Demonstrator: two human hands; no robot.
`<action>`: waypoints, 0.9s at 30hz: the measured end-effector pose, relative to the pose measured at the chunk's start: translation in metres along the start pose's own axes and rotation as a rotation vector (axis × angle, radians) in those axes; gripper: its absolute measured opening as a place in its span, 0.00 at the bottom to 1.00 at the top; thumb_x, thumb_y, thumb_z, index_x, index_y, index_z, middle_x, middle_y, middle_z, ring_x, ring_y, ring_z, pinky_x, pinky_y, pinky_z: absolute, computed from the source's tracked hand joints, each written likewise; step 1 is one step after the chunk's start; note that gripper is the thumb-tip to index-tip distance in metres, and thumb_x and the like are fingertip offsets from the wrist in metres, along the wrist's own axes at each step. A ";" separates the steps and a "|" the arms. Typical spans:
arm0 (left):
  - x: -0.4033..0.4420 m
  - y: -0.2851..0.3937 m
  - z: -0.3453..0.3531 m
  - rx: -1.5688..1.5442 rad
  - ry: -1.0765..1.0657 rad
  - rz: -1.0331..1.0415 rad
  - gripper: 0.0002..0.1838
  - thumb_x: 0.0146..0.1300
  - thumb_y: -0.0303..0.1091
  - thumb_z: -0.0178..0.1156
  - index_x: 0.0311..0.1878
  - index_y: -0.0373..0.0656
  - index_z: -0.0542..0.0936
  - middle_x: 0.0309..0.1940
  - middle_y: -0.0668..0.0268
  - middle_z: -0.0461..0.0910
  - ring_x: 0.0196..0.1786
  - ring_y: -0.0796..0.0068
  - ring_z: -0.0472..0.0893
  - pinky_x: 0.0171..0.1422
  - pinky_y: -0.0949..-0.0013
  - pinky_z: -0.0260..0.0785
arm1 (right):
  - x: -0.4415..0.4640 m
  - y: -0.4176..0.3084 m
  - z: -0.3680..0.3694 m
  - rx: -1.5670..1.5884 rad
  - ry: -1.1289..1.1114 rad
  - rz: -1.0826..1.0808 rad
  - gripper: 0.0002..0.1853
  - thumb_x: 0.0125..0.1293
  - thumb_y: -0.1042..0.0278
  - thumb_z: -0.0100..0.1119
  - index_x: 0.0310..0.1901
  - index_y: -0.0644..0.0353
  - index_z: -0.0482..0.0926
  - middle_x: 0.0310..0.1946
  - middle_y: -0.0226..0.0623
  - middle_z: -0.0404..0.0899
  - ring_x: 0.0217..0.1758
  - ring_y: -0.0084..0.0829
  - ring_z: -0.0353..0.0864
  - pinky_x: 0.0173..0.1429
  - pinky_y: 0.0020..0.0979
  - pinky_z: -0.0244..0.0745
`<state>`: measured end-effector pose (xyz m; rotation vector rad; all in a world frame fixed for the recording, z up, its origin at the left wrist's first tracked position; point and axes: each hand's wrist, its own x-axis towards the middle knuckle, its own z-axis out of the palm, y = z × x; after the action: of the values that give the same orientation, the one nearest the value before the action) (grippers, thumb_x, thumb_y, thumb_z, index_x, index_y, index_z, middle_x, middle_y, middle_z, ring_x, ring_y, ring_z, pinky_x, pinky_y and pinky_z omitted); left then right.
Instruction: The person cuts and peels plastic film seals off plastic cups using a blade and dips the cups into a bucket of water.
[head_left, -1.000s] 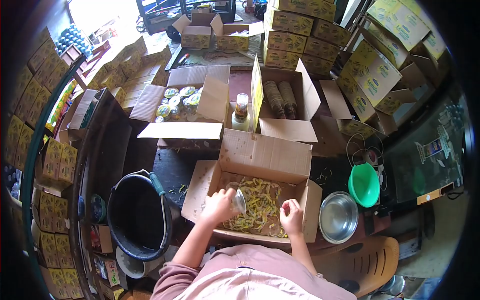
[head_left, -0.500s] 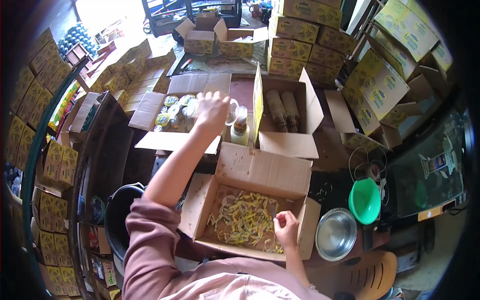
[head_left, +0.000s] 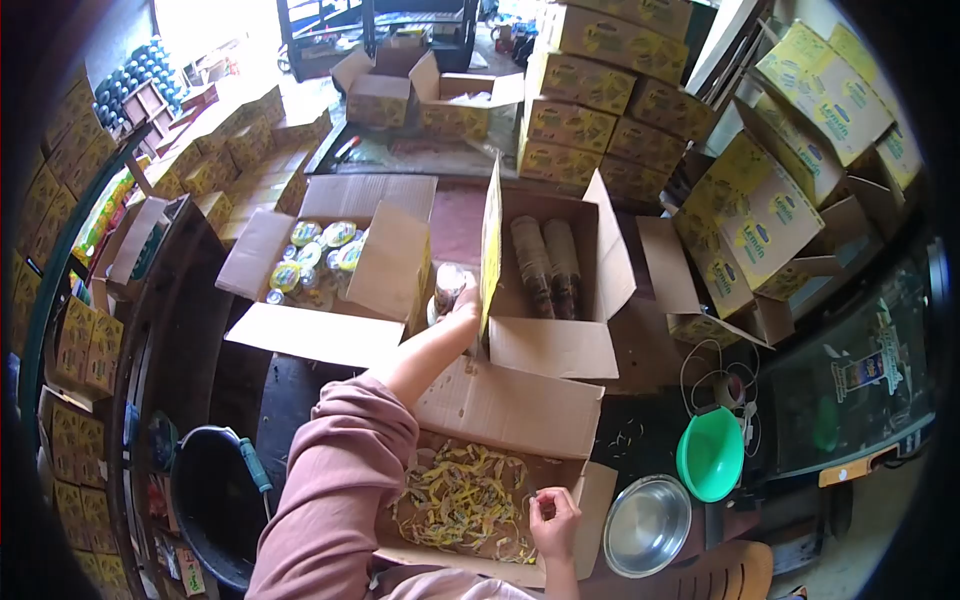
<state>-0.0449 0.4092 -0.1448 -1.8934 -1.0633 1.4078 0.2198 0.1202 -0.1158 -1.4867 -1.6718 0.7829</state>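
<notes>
My left hand [head_left: 461, 303] reaches forward between two open cartons, fingers wrapped round a clear plastic cup [head_left: 450, 280] with a dark print. The arm hides part of what stands below the cup. My right hand [head_left: 555, 518] is closed in a pinch over the right side of an open cardboard box [head_left: 505, 405]; anything between its fingertips is too small to make out. Inside that box lies a heap of yellow printed strips [head_left: 465, 500]. Left of my left hand, a carton [head_left: 250, 255] contains several lidded cups [head_left: 310, 255].
Right of the left hand, a carton [head_left: 610, 250] holds two long cup stacks [head_left: 545, 265]. A metal bowl [head_left: 648, 525] and green basin [head_left: 711, 455] stand at right. A black bucket [head_left: 215, 510] is at left. Stacked lemon cartons [head_left: 580, 90] rise behind.
My left hand has come down and right from above the lidded-cup carton to the clear cup. That carton's right flap now stands up. My right hand stays pinched; the view has shifted.
</notes>
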 end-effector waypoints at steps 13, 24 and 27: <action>-0.115 -0.102 -0.045 -0.329 0.417 -0.149 0.21 0.49 0.47 0.59 0.46 0.48 0.78 0.46 0.69 0.76 0.56 0.65 0.70 0.68 0.36 0.35 | 0.019 -0.017 0.023 -0.024 -0.206 -0.122 0.09 0.44 0.86 0.57 0.24 0.63 0.69 0.26 0.39 0.74 0.25 0.31 0.75 0.29 0.27 0.71; -0.181 -0.135 0.215 -1.398 0.393 -1.076 0.24 0.51 0.39 0.58 0.50 0.40 0.68 0.49 0.56 0.71 0.53 0.57 0.72 0.54 0.57 0.65 | 0.022 -0.030 0.044 -0.092 -0.198 -0.066 0.09 0.45 0.84 0.60 0.25 0.63 0.70 0.23 0.35 0.73 0.22 0.25 0.74 0.27 0.23 0.71; -0.167 -0.079 0.273 -1.445 0.029 -1.054 0.32 0.49 0.42 0.60 0.57 0.40 0.64 0.51 0.55 0.69 0.54 0.56 0.71 0.55 0.55 0.66 | 0.018 -0.027 0.047 -0.064 -0.209 0.030 0.08 0.46 0.83 0.61 0.25 0.63 0.71 0.22 0.34 0.74 0.20 0.23 0.74 0.25 0.22 0.70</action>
<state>-0.3497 0.3029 -0.0774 -1.3987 -2.8667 -0.1789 0.1655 0.1357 -0.1156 -1.5197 -1.8466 0.9362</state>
